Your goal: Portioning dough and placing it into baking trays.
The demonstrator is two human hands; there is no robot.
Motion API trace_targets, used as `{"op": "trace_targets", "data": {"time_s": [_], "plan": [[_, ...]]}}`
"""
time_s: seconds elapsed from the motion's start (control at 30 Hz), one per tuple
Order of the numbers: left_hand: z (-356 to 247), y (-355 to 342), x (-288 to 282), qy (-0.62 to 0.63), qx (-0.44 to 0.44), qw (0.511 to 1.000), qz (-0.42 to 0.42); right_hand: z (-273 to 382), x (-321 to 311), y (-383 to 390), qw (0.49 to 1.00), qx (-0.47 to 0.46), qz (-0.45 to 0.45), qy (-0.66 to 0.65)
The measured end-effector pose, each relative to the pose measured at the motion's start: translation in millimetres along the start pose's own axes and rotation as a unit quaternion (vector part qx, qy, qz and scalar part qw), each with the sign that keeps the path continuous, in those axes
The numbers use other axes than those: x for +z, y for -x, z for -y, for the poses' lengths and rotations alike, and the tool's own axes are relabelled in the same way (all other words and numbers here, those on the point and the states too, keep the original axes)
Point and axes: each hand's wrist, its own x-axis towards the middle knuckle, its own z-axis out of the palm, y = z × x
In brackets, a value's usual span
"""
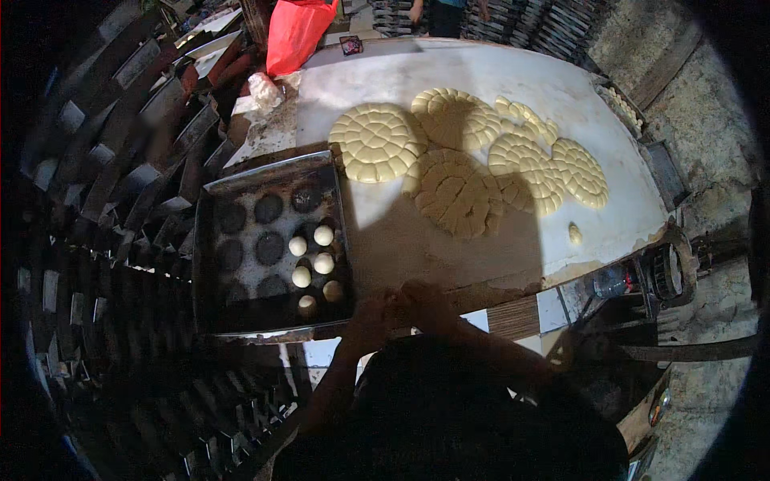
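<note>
Both hands, left (370, 314) and right (423, 298), were brought together beside the tray (210, 264) of dough balls (314, 260); finger state could not be told in shadow.

Deep shadow over the person here: both forearms come up bare, no sleeves showing, the left hand (370, 315) and right hand (423, 302) bare too, a dark garment below them.

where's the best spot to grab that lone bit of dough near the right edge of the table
Likely pinch the lone dough piece across its narrow sides, coming straight down from above. It lies small and oval on the floured table, apart from the round scored dough discs, so nothing crowds it.
</note>
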Motion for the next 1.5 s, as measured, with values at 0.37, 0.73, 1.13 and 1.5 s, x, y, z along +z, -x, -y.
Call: {"op": "trace_targets", "data": {"time_s": [0.37,0.73,1.13,1.5], "plan": [[8,-5,0,0.152,-0.228,0.934,0.231,-101,-57,-79,0.909,-0.135,-0.195,0.342],[7,-74,92,-0.134,0.092,0.978,-0.135,-74,-101,-72,0.993,-0.018,-0.024,-0.111],[-86,-132,176,-0.062,-0.189,0.978,0.066,-155,-201,9,0.974,-0.074,-0.148,0.155],[16,-98,143,-0.462,-0.194,0.865,0.011,-198,-256,58,0.949,-0.169,-0.077,0.256]]}}
